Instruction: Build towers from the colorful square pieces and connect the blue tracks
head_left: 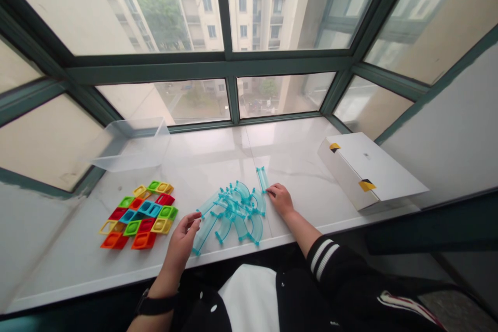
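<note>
A person's right hand [280, 198] had its thumb and fingers together at the near end of a straight, translucent turquoise plastic channel piece [262, 179], apparently pinching it, on a white marbled window ledge [288, 150]. That piece pointed away from a tangled heap of straight and curved turquoise pieces [237, 208], just beside the heap's right edge. The left hand [182, 236] was at the heap's left side, fingers bent near a piece's end; whether its grip was clamped on anything could not be told. Separating the turquoise pieces looked barely begun: one lay apart, while the others overlapped. Farther left, hollow multicoloured plastic blocks [148, 208] already lay in close rows. A clear plastic box [130, 162] stood behind them, and a white box [373, 161] stood at the right.
</note>
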Available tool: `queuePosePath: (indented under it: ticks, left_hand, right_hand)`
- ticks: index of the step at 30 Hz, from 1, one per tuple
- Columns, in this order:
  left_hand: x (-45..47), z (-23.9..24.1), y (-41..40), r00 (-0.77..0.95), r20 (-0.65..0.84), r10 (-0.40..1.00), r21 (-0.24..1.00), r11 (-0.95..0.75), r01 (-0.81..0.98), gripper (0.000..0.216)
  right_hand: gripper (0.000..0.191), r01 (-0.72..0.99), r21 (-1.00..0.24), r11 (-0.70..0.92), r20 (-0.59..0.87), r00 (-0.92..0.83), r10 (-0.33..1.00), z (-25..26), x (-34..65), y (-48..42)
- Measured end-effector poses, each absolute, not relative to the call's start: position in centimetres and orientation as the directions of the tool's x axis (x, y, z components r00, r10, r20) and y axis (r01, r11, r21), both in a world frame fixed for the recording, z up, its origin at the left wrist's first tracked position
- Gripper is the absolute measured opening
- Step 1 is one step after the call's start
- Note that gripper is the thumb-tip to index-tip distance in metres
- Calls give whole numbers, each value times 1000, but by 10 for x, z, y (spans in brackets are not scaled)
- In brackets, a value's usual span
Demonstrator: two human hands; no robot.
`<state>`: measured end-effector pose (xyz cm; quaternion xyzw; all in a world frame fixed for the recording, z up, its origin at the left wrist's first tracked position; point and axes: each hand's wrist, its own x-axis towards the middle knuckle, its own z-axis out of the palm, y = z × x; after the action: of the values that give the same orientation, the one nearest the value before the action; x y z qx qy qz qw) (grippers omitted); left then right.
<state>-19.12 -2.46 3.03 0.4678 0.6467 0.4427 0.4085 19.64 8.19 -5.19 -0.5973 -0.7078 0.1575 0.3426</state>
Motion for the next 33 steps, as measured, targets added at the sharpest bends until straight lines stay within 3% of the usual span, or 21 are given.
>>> queuePosePath:
  ticks: [14, 33]
  left_hand:
    - [-182, 29, -27, -208, -161, 965, 965, 198, 173, 63]
    - [-184, 32, -35, -221, -180, 958, 965, 216, 150, 60]
  right_hand:
    - [23, 774, -554, 308, 352, -118, 928, -55, 197, 81]
    - [22, 761, -561, 326, 369, -123, 921, -59, 200, 82]
